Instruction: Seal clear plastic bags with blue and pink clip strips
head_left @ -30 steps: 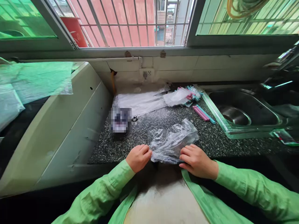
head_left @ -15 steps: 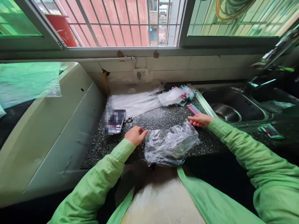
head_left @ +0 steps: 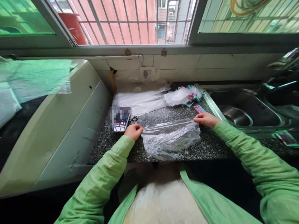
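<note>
A clear plastic bag (head_left: 171,140) lies crinkled at the front of the speckled dark counter (head_left: 217,146), its far edge pulled straight between my two hands. My left hand (head_left: 134,132) pinches the bag's left corner. At the opposite corner, my right hand (head_left: 206,119) is closed on the edge with thumb and fingers. Just beyond the right hand rest a few pink and blue sticks (head_left: 199,109). A phone (head_left: 122,119), partly blurred out, lies past my left hand with a dark beaded strap beside it.
Flat whitish plastic bags (head_left: 142,102) spread along the back of the counter, with a bundle of pink and blue sticks (head_left: 193,93) at their right end. A steel sink (head_left: 247,105) is on the right. To the left stands a pale appliance (head_left: 77,124). A small packet (head_left: 287,137) lies at far right.
My left hand, apart from the bag before, now grips its left corner. The bag's far edge has been drawn taut between both hands. The whole view has shifted slightly.
</note>
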`<move>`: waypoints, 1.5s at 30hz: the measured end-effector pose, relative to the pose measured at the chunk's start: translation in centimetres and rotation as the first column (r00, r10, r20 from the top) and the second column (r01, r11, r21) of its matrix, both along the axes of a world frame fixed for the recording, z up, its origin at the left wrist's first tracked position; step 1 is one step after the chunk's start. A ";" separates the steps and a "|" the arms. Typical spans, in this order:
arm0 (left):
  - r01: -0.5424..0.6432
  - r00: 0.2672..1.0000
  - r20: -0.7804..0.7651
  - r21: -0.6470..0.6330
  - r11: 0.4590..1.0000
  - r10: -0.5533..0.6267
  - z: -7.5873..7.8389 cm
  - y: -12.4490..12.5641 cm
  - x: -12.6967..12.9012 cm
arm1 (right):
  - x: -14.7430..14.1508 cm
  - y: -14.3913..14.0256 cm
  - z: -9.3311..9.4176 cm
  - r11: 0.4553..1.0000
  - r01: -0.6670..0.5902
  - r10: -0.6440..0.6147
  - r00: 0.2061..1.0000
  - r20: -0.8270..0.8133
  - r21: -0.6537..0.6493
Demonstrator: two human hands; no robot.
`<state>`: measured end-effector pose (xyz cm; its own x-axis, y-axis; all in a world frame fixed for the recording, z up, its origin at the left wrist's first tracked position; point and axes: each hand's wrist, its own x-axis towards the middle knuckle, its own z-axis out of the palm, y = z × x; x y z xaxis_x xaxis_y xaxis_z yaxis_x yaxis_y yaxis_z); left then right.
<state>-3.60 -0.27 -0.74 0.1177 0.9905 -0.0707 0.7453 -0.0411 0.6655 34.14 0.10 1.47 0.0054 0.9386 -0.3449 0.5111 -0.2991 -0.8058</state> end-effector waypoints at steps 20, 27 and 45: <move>0.530 0.846 -0.364 0.657 0.536 -0.389 -0.9 -5.1 -2.1 | -0.5 -5.2 -0.3 0.973 0.028 -0.063 0.987 -0.147 -0.229; 0.662 0.734 -0.536 0.701 0.265 -0.416 -0.9 -5.7 -0.1 | -0.8 -4.9 -0.2 0.964 -0.035 0.022 0.998 -0.054 -0.265; 0.320 0.947 -0.162 0.414 0.852 -0.277 0.5 -3.8 -2.3 | 1.3 -2.6 1.2 0.984 0.064 -0.046 0.993 0.111 -0.168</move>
